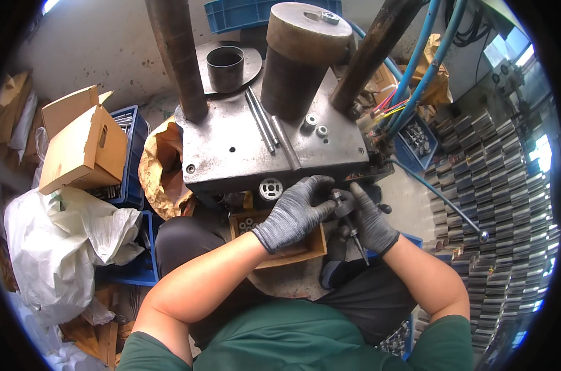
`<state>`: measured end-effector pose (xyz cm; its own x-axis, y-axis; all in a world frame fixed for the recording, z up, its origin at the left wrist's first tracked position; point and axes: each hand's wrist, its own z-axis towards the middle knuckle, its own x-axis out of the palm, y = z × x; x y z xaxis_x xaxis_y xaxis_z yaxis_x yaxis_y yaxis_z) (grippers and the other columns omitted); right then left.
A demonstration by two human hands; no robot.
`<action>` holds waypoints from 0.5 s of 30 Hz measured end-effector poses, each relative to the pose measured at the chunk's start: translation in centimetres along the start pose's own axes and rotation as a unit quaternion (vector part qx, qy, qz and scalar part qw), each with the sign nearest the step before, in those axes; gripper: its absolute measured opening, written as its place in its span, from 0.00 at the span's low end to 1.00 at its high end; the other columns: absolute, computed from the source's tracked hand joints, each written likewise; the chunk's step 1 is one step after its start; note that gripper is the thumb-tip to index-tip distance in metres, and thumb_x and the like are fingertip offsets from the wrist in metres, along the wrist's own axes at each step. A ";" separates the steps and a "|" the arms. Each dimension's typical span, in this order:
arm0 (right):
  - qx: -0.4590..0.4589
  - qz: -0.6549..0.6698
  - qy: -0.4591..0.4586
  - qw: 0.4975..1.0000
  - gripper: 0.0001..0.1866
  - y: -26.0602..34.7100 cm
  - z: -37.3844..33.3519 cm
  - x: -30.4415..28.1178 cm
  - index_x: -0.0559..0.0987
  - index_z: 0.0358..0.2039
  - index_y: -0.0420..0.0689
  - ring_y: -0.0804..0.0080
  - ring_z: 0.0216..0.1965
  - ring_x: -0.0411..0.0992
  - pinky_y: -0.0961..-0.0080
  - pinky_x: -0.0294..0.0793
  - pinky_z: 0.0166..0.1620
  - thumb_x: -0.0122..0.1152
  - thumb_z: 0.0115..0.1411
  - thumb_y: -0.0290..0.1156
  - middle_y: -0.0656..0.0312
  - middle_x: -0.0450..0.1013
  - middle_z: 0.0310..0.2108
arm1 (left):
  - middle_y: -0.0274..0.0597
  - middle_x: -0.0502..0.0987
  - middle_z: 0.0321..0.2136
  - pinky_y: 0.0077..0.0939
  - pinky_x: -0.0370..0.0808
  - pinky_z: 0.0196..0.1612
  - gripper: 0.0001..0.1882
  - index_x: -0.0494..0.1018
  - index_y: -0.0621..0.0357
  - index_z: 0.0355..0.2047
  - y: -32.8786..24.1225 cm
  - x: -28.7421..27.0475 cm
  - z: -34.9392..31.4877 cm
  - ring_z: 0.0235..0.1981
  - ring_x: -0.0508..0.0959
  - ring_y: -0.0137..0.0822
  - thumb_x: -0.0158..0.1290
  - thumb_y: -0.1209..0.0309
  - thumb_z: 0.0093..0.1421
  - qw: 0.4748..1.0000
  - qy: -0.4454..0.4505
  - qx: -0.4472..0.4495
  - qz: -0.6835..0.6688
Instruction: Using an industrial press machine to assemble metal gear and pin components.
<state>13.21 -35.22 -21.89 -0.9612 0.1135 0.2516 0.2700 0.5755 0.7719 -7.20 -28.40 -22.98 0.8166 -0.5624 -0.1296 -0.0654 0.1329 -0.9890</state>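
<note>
The right grip [372,219] grasps a collared metal shaft [356,238], whose slim end juts downward; the left grip [300,209] curls by its upper end, hold unclear.

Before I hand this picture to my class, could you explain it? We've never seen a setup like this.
A wide camera worn on a person's head looks down, so straight edges bend. There is no robot: the gloved left hand and right hand are the wearer's own. The right hand holds a dark pointed part; the left hand is close beside it, though whether it grips is unclear. Ahead, a metal block carries a tall dark cylinder, two thin rods, a thicker rod and two small rings.
</note>
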 end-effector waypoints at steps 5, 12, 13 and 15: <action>-0.033 0.010 0.041 0.999 0.30 -0.3 -1.3 1.5 0.74 0.56 0.48 0.79 0.21 0.74 0.83 0.77 0.24 0.49 0.70 0.62 0.64 0.78 0.34 | 0.42 0.80 0.50 0.29 0.76 0.58 0.23 0.74 0.62 0.56 1.5 0.1 0.8 0.53 0.78 0.31 0.63 0.71 0.62 0.978 0.104 -0.088 -0.160; -0.270 -0.050 -0.080 0.958 0.26 2.3 -2.7 -0.1 0.77 0.52 0.40 0.81 0.28 0.72 0.77 0.77 0.40 0.52 0.73 0.52 0.69 0.71 0.25 | 0.42 0.82 0.41 0.26 0.79 0.51 0.20 0.76 0.63 0.48 -2.2 -0.6 -0.6 0.45 0.80 0.26 0.67 0.69 0.58 0.999 0.025 -0.021 0.031; -0.306 -0.019 -0.064 0.950 0.24 3.0 -2.6 -0.7 0.78 0.51 0.39 0.81 0.28 0.71 0.77 0.77 0.40 0.51 0.73 0.50 0.69 0.71 0.23 | 0.42 0.83 0.39 0.26 0.80 0.47 0.20 0.77 0.62 0.47 -2.0 -0.8 -1.0 0.41 0.82 0.28 0.68 0.68 0.57 0.998 0.011 0.008 0.063; -0.366 -0.003 -0.068 0.928 0.22 3.8 -2.7 -1.4 0.80 0.48 0.39 0.81 0.28 0.71 0.78 0.76 0.39 0.52 0.73 0.47 0.68 0.71 0.23 | 0.44 0.81 0.31 0.31 0.82 0.36 0.17 0.78 0.59 0.42 -1.9 -1.0 -1.2 0.29 0.84 0.37 0.68 0.68 0.54 0.967 -0.036 0.134 0.212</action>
<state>15.78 -35.38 -17.73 -0.9476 0.2419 0.2087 0.1835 -0.1224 0.9754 -8.61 -29.03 -21.04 0.7872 -0.3534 -0.5054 -0.2605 0.5523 -0.7919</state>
